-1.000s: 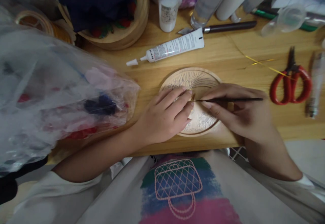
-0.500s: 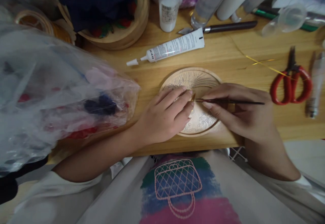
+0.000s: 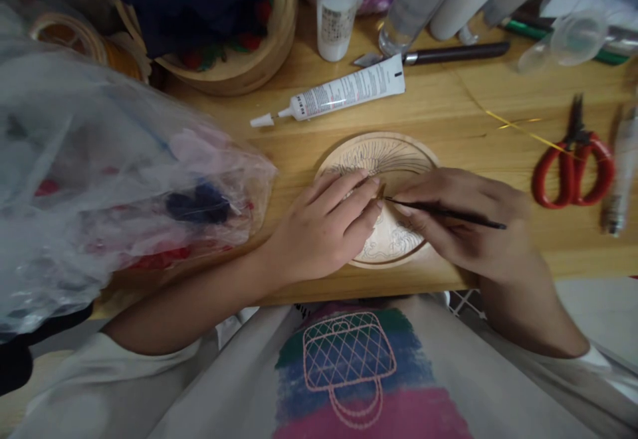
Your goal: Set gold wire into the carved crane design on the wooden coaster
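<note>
A round, light wooden plate [image 3: 393, 253] with fine dark line drawings lies flat on the table. My left hand [image 3: 323, 226] rests over its left part, fingers stretched out and slightly bent, fingertips at its middle. Beside those fingertips shows a small gold-coloured piece [image 3: 379, 192], partly hidden by the fingers. Between thumb and fingers, my right hand [image 3: 473, 220] pinches a thin dark pen-like tool [image 3: 448, 212]. The tool's tip points left at the gold piece; whether they touch I cannot tell.
Behind the plate lie a white tube [image 3: 349, 90] and a dark-handled craft knife [image 3: 456, 52]. Red-handled pliers [image 3: 573, 167] and gold wire [image 3: 523, 132] are at the right. A clear plastic bag [image 3: 124, 180] covers the left side. Bottles [image 3: 335, 27] and a round wooden box [image 3: 239, 70] stand behind.
The back end of the tool in my right hand has swung down towards me, tilting it more. Its tip stays near the gold piece. My left hand keeps its place.
</note>
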### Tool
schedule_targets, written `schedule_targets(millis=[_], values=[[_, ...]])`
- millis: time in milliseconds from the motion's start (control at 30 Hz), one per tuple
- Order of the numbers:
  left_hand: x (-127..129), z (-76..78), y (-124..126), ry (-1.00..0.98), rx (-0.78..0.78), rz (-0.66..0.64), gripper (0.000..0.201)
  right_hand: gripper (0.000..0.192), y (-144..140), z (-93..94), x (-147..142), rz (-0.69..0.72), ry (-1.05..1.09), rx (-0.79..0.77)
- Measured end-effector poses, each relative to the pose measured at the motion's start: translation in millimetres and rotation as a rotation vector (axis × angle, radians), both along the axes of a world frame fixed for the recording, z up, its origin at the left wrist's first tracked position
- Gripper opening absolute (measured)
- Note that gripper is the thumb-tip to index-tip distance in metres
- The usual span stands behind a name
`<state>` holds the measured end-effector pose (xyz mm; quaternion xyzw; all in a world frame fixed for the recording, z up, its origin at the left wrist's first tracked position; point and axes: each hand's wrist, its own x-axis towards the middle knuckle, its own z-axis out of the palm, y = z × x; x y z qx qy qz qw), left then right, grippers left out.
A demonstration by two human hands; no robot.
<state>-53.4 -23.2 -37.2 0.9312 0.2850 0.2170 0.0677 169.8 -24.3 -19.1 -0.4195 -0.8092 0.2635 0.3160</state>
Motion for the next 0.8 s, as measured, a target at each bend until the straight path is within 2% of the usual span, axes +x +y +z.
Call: schedule_targets(millis=[233,467,700,800], values=[[0.5,0.2,0.2,-0.004,0.012,0.004,0.022,0.023,-0.7,-2.7,0.4,-0.005,-0.004,0.031],[0.1,1.5,0.3,0.008,0.005,0.004,0.021,0.021,-0.5,-4.6,1.4,-0.005,-0.023,0.129],[0.2,2.1,0.7,0.000,0.001,0.004,0.021,0.020,-0.5,-4.9,2.8,-0.051,-0.022,0.140],[-0.3,2.3,0.9,-0.002,-0.008,-0.001,0.020,0.025,-1.1,-5.9,4.5,-0.117,-0.007,0.143]])
